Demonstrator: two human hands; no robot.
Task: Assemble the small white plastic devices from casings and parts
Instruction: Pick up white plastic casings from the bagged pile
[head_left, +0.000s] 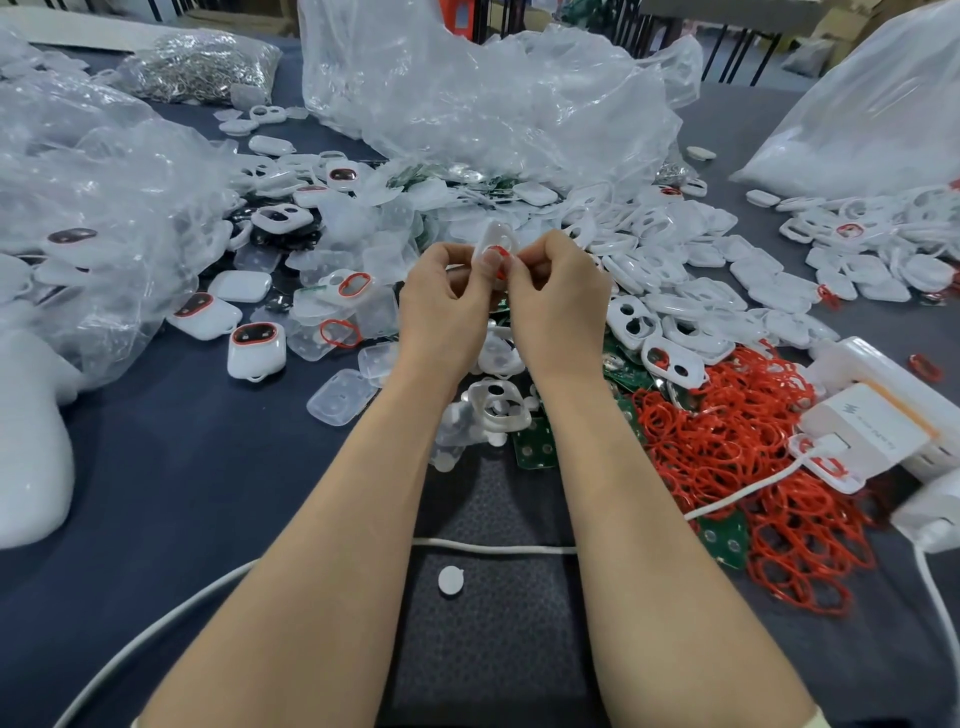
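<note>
I have the casing (492, 237) at the middle of the frame, raised above the table (208, 467) between both hands. My left hand (445, 293) pinches its left edge with curled fingers. My right hand (557, 296) pinches the ring (501, 255) against its lower opening. The casing's long axis rises from the fingertips and leans a little left, so its free end sticks up past my knuckles. The ring sits at the low end, just as near to either thumb. As I judge it, seating the ring depends on pressing it round that lower opening.

The casing is hard, glossy white plastic, a rounded oblong with cut-outs. The ring is thin, soft and red, and looks floppy. A tangled heap of rings (753, 441) lies at lower right, with loose casings (675, 270) above it and green boards (530, 444) just below my wrists.
</note>
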